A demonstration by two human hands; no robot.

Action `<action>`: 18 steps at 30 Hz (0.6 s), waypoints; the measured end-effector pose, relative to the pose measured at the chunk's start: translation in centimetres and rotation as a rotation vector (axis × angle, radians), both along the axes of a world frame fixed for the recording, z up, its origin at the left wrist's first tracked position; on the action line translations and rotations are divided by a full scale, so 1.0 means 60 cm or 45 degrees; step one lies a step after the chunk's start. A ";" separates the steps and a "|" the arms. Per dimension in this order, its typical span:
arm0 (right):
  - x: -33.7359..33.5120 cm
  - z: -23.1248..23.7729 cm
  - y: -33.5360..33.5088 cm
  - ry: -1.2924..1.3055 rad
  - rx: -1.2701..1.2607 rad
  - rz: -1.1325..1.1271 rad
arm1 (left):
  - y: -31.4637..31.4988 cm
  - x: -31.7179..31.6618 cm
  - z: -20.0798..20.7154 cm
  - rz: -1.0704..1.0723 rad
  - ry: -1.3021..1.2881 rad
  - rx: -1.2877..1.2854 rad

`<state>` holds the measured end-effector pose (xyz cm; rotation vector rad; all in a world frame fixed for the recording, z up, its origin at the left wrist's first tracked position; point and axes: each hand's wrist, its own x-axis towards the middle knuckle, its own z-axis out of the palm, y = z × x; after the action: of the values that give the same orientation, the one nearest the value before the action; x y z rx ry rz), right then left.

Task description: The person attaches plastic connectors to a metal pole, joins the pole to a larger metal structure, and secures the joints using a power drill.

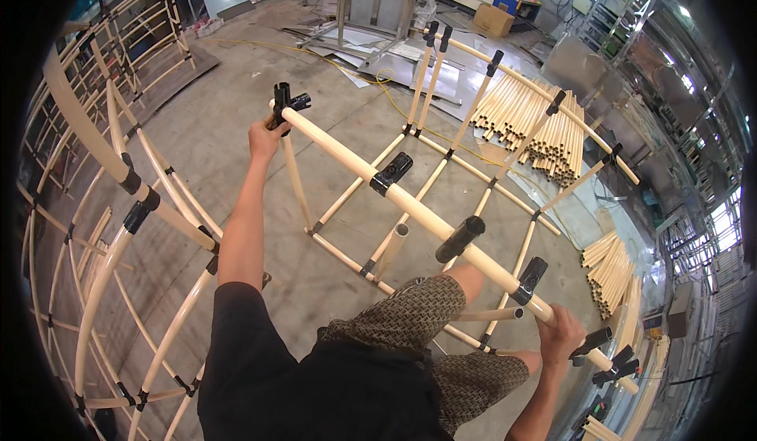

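A long cream pipe (426, 215) runs slantwise in front of me, from upper left to lower right. Several black joints sit along it, among them a joint (460, 238) pointing off to the side. My left hand (265, 138) is closed round the black joint (282, 104) at the pipe's left end, above an upright pipe (296, 177). Near the right end my right hand (561, 334) grips the pipe itself, beside another black joint (590, 342). Below lies a frame of cream pipes (344, 257), with uprights, two of them open-topped. My legs are partly behind the long pipe.
A taller pipe frame (168, 303) stands close at my left. Bundles of cut pipes (536, 126) lie at the far right, with another stack (609, 264) nearer. A yellow hose (386, 86) crosses the concrete floor. Metal sheets and a metal rack (377, 3) are at the back.
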<state>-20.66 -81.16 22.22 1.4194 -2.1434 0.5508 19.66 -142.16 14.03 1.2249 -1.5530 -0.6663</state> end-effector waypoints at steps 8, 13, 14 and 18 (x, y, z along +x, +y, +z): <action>-0.036 0.007 -0.013 0.070 0.057 0.002 | 0.019 -0.009 -0.032 0.017 0.209 -0.086; -0.035 0.005 -0.012 -0.075 0.055 0.053 | 0.034 -0.018 -0.018 0.012 0.093 -0.095; -0.033 0.002 -0.010 -0.093 0.077 0.036 | 0.036 -0.019 -0.022 0.044 0.031 -0.085; -0.029 0.006 -0.017 -0.006 0.121 0.004 | 0.030 -0.008 -0.073 0.129 -0.028 -0.102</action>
<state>-22.40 -82.19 22.56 1.4732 -2.1973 0.4595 19.18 -140.34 9.66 1.2461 -1.5104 -0.5217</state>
